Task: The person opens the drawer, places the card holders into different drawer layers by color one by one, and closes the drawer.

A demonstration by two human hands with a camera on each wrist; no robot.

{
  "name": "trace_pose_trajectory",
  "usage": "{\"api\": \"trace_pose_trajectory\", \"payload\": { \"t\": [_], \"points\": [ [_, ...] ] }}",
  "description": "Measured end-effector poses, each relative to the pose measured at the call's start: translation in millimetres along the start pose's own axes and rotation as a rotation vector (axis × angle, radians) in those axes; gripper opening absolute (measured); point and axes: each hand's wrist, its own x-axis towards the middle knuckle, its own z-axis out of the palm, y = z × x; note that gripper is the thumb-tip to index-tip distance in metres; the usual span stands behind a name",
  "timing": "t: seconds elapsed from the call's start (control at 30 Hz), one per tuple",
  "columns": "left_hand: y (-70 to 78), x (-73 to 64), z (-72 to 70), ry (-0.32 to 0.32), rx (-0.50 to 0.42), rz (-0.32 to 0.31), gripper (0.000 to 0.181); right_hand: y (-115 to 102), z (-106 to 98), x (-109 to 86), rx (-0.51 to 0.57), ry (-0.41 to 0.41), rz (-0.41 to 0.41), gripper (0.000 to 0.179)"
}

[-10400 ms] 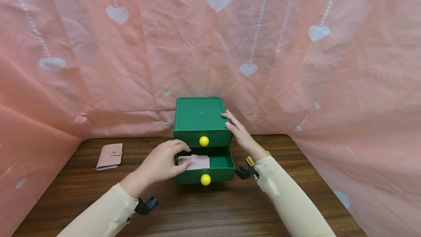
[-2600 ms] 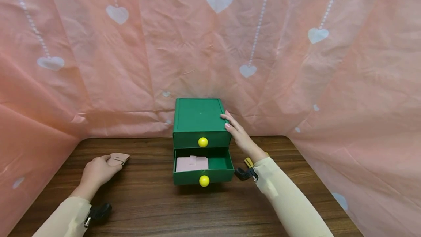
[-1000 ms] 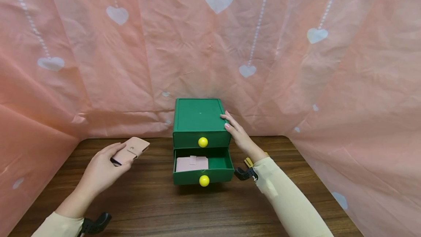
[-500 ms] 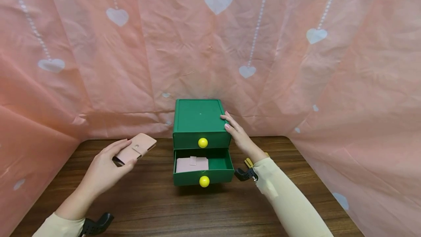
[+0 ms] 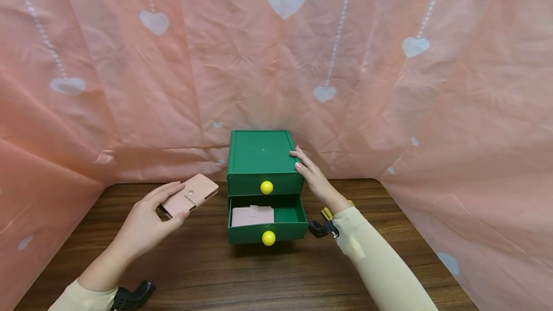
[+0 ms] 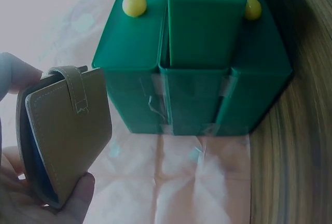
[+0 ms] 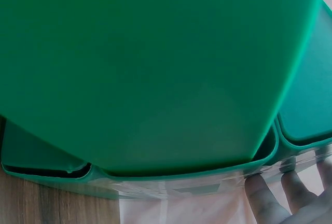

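Landmark: green cabinet (image 5: 262, 150), standing on the wood table (image 5: 207, 272). Left hand (image 5: 144, 221) is left of the cabinet, grip narrow, pinching a pink wallet (image 5: 193, 193) by its near end between thumb and fingers. Wallet is raised above the table, just left of the cabinet and clear of it, tilted, strap and round snap facing up. Left wrist view shows stitching on the strap and a bluish strip inside the wallet's edge. Right hand (image 5: 317, 181) is at the cabinet's right side: grip wide, fingers extended, tips touching the top right edge, thumb against the side near the front. Right wrist view has its fingertips against the cabinet side too. Cabinet has three stacked drawers; the middle drawer (image 5: 242, 234) is pulled out, top one pushed in. Yellow top knob (image 5: 266, 187), same on the middle one (image 5: 268, 238); left wrist view also catches a knob on the bottom drawer, plus clear tape along the cabinet's side. Pale pink case (image 5: 242, 217) with a tab lies in the left part of the middle drawer. Yellow object (image 5: 327, 213) right of the cabinet, mostly behind the right forearm; can't tell what it is. Pink curtain (image 5: 380, 124) with white hearts behind the cabinet. Cream sleeves (image 5: 380, 258) and black wrist mounts (image 5: 320, 229) on both arms, either side of the cabinet.
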Motion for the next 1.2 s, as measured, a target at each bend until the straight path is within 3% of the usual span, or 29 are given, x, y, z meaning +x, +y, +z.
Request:
{"api": "trace_pose_trajectory", "payload": {
  "t": [0.27, 0.77, 1.0, 1.2],
  "points": [
    [9.6, 2.2, 5.0, -0.040, -0.030, 0.026, 0.058, -2, 1, -0.4, 0.000, 0.005, 0.003, 0.048],
    [18.5, 6.3, 28.0, -0.115, -0.077, 0.077, 0.059, -2, 1, 0.0, -0.002, 0.003, 0.001, 0.048],
    [22.5, 6.6, 28.8, -0.149, -0.091, 0.065, 0.059, -1, 0, 0.0, -0.005, 0.002, 0.012, 0.048],
    [22.6, 5.8, 30.7, -0.189, -0.123, 0.090, 0.057, -3, 1, -0.2, -0.002, 0.007, 0.005, 0.048]
  ]
}}
